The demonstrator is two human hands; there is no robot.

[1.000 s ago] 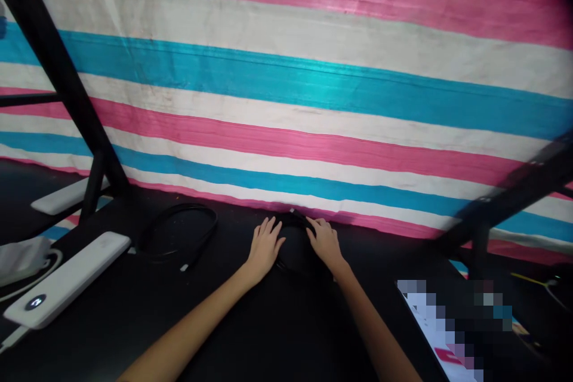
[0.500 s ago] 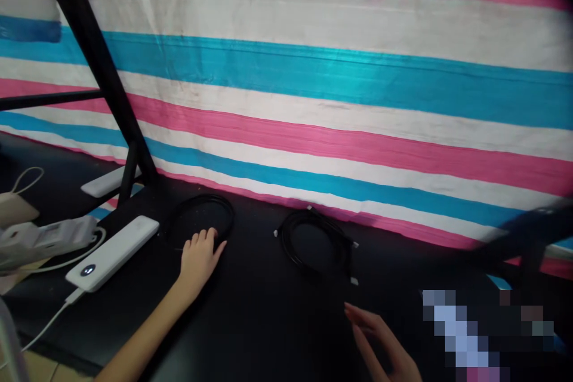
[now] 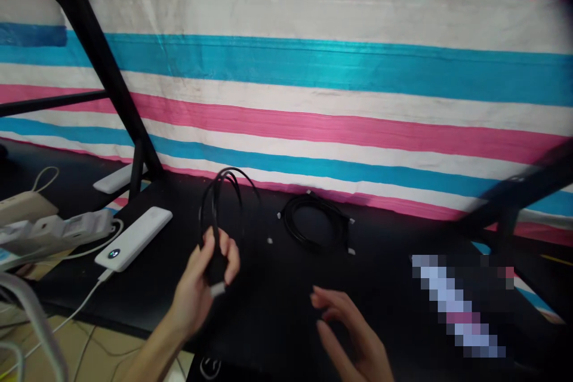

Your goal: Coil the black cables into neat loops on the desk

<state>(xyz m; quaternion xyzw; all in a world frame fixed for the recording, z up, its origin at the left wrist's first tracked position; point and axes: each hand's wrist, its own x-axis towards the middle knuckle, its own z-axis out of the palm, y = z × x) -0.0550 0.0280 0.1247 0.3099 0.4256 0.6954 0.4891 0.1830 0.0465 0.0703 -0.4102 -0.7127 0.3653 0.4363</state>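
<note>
A looped black cable is gripped in my left hand, raised off the black tabletop. One light-coloured plug sticks out below the fingers. My right hand is at the lower middle, fingers curved and apart, with nothing between them. Beyond it a second coiled black cable lies on the table by the striped sheet, its pale connector ends pointing outward. A small light connector shows between the two cables; whether it belongs to the held one I cannot tell.
To the left lies a white power bank with a lit display and a plugged-in white cable. Power strips sit beyond it. A black metal frame slants up at left. Striped sheeting hangs behind. At right lies a pixelated object.
My left hand has picked the black cable coil up off the table and turned palm inward. My right hand has shifted left. The view has moved slightly.
</note>
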